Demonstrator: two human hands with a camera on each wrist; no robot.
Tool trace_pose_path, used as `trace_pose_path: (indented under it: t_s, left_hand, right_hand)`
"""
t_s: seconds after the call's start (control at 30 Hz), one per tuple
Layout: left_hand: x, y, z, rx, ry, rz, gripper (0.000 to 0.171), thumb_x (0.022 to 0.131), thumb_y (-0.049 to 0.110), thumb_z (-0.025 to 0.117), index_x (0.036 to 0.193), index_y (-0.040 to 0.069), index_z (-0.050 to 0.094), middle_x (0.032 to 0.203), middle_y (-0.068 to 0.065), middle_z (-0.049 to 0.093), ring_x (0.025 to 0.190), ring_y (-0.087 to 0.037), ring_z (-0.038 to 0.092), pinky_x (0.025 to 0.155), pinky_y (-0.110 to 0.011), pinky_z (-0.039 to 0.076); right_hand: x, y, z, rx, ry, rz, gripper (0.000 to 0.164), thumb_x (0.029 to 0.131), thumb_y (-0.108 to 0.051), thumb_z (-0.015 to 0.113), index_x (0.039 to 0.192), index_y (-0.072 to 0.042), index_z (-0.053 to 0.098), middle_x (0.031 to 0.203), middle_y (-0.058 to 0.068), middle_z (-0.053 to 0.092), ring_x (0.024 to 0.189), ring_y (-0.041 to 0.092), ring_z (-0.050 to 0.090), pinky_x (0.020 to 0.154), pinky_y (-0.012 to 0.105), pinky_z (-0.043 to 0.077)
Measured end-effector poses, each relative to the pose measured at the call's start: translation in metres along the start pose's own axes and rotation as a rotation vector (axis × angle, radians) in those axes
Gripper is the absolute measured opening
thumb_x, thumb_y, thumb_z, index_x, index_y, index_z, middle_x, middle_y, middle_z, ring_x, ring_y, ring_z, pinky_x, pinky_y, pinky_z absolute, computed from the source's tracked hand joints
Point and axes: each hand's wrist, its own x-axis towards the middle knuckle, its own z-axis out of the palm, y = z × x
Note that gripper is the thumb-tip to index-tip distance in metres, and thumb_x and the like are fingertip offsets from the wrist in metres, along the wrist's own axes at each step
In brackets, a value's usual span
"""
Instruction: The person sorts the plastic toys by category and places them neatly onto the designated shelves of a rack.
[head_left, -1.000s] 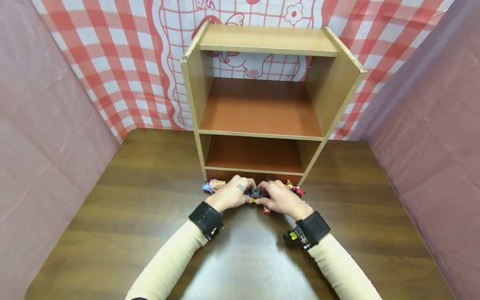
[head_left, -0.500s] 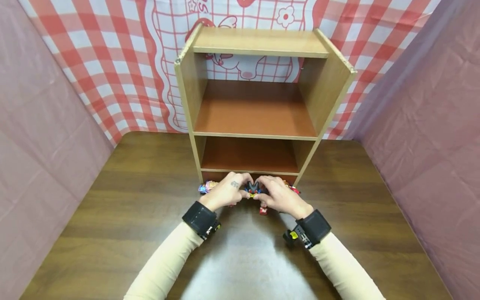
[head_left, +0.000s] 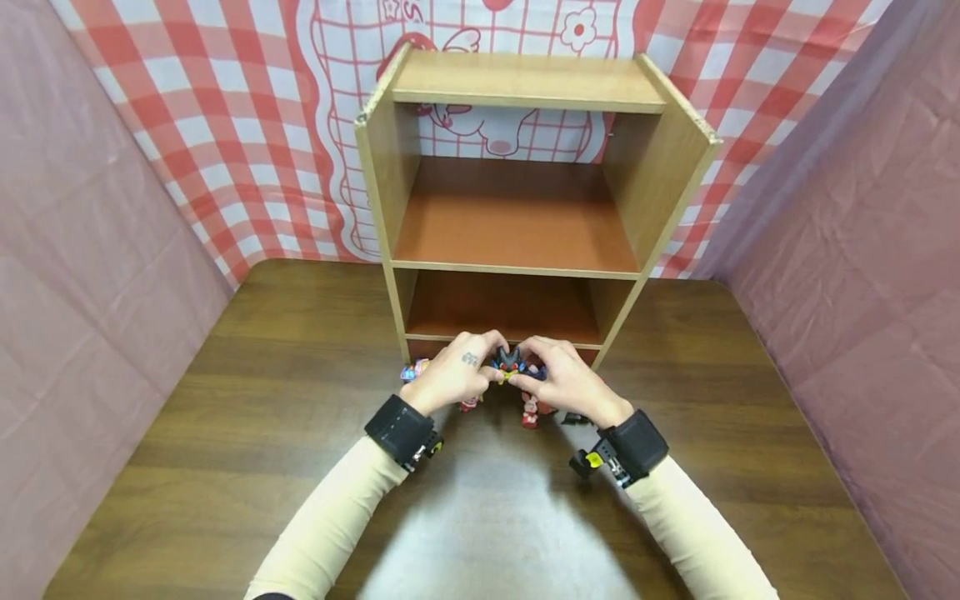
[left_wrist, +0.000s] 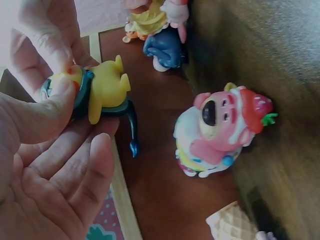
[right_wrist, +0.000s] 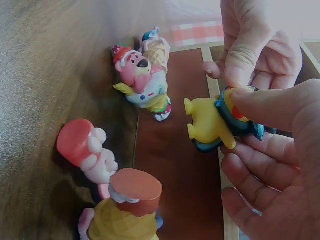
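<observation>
Both hands pinch one small toy figure [head_left: 509,362], just in front of the shelf's bottom board. The figure has a yellow body and a dark hood with pointed ears. The left hand [head_left: 457,367] has its thumb across the head in the left wrist view, where the yellow feet [left_wrist: 122,75] and a dark thin tail [left_wrist: 133,130] stick out. From the other side the right hand [head_left: 566,375] grips the head with its thumb, its other fingers lying beneath. Below the hands lies a pink bear figure [left_wrist: 217,120] with a strawberry on its hat.
Other toys lie around: an ice-cream-cone figure [left_wrist: 232,222], a pink figure with a red base [right_wrist: 75,142] and a dark blue figure [left_wrist: 165,47]. A wooden shelf unit [head_left: 517,268] stands behind them on the brown table [head_left: 300,333]. Checked cloth [head_left: 247,125] hangs at the back.
Both hands have moved slightly up towards the shelf with the hooded toy figure between them. More of the small figures below the hands now shows.
</observation>
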Motion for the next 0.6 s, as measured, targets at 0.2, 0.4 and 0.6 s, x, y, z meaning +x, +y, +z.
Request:
trace_pose_path:
  t_s: [0.2, 0.4, 0.6]
  left_hand:
    - [0.000, 0.007, -0.005, -0.007, 0.009, 0.026, 0.023, 0.089, -0.002, 0.071, 0.107, 0.009, 0.061, 0.086, -0.004, 0.068, 0.050, -0.013, 0.063, 0.046, -0.026, 0.052]
    - [0.003, 0.013, -0.013, 0.040, 0.053, 0.103, 0.024, 0.087, -0.001, 0.073, 0.108, 0.007, 0.063, 0.087, -0.002, 0.069, 0.066, -0.009, 0.064, 0.059, -0.022, 0.053]
    - [0.007, 0.020, -0.021, 0.098, 0.055, 0.093, 0.028, 0.088, 0.003, 0.074, 0.115, 0.005, 0.067, 0.084, 0.000, 0.069, 0.069, -0.009, 0.062, 0.062, -0.022, 0.051]
  right_hand:
    - [0.002, -0.001, -0.005, 0.020, 0.007, -0.007, 0.023, 0.085, -0.017, 0.082, 0.100, -0.006, 0.066, 0.082, 0.009, 0.068, 0.074, 0.023, 0.065, 0.067, 0.030, 0.051]
    - [0.007, -0.003, -0.012, 0.037, 0.012, -0.017, 0.023, 0.085, -0.015, 0.082, 0.101, -0.005, 0.068, 0.084, 0.007, 0.069, 0.074, 0.021, 0.065, 0.066, 0.036, 0.054]
    - [0.009, -0.010, -0.020, 0.026, 0.018, -0.032, 0.020, 0.087, -0.014, 0.080, 0.100, -0.004, 0.068, 0.083, 0.007, 0.069, 0.073, 0.022, 0.065, 0.066, 0.043, 0.056]
